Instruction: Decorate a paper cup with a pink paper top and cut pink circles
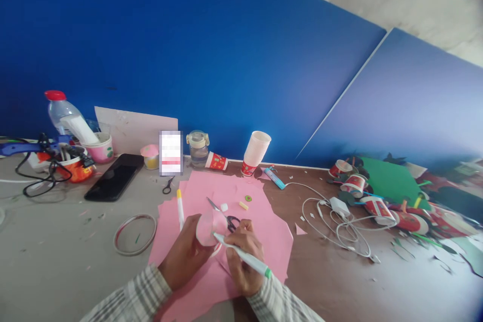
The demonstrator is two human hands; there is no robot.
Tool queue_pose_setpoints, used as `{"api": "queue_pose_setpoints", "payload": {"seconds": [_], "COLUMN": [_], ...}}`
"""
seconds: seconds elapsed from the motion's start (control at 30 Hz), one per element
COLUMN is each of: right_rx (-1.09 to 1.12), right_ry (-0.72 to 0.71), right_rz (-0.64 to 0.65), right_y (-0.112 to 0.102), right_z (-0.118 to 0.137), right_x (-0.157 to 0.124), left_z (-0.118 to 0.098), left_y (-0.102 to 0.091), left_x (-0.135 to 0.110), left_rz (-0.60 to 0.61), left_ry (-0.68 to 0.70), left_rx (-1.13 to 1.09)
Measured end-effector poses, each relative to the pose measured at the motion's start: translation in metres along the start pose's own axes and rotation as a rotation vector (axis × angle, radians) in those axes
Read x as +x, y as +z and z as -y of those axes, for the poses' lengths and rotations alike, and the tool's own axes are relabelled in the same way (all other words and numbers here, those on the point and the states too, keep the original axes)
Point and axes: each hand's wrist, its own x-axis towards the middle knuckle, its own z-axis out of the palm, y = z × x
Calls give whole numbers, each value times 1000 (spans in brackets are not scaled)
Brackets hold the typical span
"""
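Left of the grip: smooth round ring [134, 252]. Closer, just beyond the left wrist: yellow-capped marker [180, 209], white plastic barrel. Left hand [184, 256] pinches the pink piece [207, 226] by its left side; piece is rounded, smooth, paper-like (bit of red and white showing below it). Just beyond the piece: scissors [233, 223], metal blades, dark looped handles. Right hand [245, 256] pinches the slim white pen [247, 257], green rear end, tip at the piece's face, contact unclear. Pink paper [269, 226], flat and ragged-edged, lies under both hands.
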Motion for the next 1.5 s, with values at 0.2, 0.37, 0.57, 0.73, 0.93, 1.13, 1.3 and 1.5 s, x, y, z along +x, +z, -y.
{"api": "queue_pose_setpoints", "payload": {"seconds": [0.2,0.37,0.57,0.73,0.93,1.13,1.3,1.5], "right_rx": [29,94,159,190,252,313,307,324], "right_ry": [17,152,419,420,446,487,497,523], "right_rz": [-16,-182,-225,-160,-94,-53,-43,-35], "right_y": [-3,-1,5,8,10,10,10,12], "right_z": [3,-7,-22,-26,-25,-22,-22,-22], "right_x": [2,-3,-4,-4,-6,-4,-5,-8], "left_z": [-4,0,1,-2,-5,-1,3,19], "left_y": [0,0,1,0,-2,-2,-1,1], "left_x": [1,0,2,1,1,0,-2,-3], "left_rz": [7,-17,-33,-34,-1,17,58,-26], "left_ry": [-8,-26,-45,-55,-67,-85,-87,-165], "left_rx": [-19,3,13,-1,-66,-179,-217,-105]}}
